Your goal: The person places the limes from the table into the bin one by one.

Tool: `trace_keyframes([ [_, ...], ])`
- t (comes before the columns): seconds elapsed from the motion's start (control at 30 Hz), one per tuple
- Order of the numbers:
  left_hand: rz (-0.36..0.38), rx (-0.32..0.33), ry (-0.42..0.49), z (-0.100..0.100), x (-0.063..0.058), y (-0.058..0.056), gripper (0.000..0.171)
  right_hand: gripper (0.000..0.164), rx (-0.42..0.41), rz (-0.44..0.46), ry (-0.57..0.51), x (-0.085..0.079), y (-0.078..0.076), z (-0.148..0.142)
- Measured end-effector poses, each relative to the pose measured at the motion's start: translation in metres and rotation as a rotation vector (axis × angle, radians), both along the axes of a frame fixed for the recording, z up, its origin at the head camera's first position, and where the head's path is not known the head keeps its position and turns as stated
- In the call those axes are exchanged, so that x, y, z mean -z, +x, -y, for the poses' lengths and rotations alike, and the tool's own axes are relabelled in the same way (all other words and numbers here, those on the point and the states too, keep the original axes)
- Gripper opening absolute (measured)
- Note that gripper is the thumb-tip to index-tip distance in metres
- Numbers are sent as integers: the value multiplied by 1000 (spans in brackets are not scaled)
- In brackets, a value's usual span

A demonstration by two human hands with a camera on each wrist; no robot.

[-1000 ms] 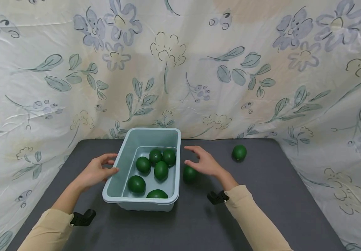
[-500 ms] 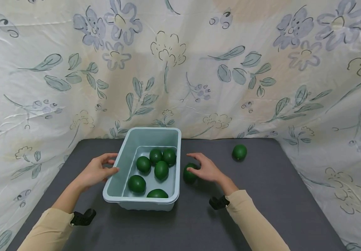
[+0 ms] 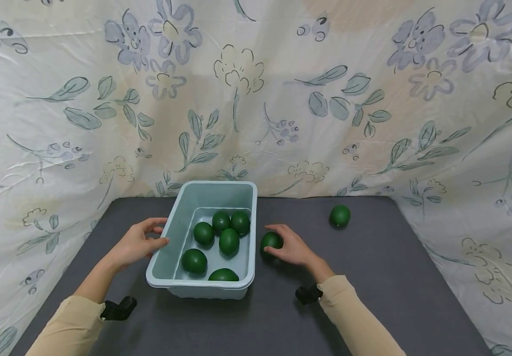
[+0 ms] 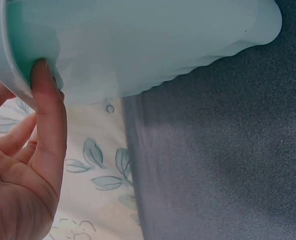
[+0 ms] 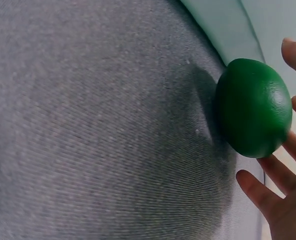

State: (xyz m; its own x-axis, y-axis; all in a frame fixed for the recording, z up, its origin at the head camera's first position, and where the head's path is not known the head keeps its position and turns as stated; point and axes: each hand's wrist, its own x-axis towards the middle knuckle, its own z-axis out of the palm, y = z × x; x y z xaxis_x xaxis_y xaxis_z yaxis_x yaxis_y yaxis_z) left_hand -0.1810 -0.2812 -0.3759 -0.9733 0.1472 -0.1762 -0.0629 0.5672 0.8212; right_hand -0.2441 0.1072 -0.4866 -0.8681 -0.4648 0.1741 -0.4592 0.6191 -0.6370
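A pale blue-green plastic basin (image 3: 160,262) stands on the table with several smooth, dark-green, avocado-like fruits (image 3: 195,260) inside. My left hand (image 3: 135,242) holds its left rim; in the left wrist view the thumb (image 4: 48,115) presses beneath the rim (image 4: 10,55). Just right of the basin lies another green fruit (image 3: 270,243). Around it, my right hand (image 3: 292,247) spreads its fingers and thumb. The right wrist view shows this oval fruit (image 5: 253,107) close to the basin wall, with the thumb (image 5: 294,57) apart from it and fingers behind.
One more green fruit (image 3: 339,216) sits at the back right of the dark grey table (image 3: 371,277). A flowered cloth (image 3: 282,99) hangs behind the table and along its sides. Each wrist wears a black band (image 3: 308,294).
My right hand has come down and toward me, from above the fruit beside the basin to around it. The left hand and basin keep their places.
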Motion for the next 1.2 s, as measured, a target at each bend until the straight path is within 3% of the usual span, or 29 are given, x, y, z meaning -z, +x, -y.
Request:
trace_keyframes([
  [0.87, -3, 14, 7, 2, 3, -1, 63, 57, 64, 15, 0, 12, 6, 3],
  [1.2, -4, 16, 11, 1, 2, -1, 64, 56, 98, -8, -29, 2, 1, -2],
])
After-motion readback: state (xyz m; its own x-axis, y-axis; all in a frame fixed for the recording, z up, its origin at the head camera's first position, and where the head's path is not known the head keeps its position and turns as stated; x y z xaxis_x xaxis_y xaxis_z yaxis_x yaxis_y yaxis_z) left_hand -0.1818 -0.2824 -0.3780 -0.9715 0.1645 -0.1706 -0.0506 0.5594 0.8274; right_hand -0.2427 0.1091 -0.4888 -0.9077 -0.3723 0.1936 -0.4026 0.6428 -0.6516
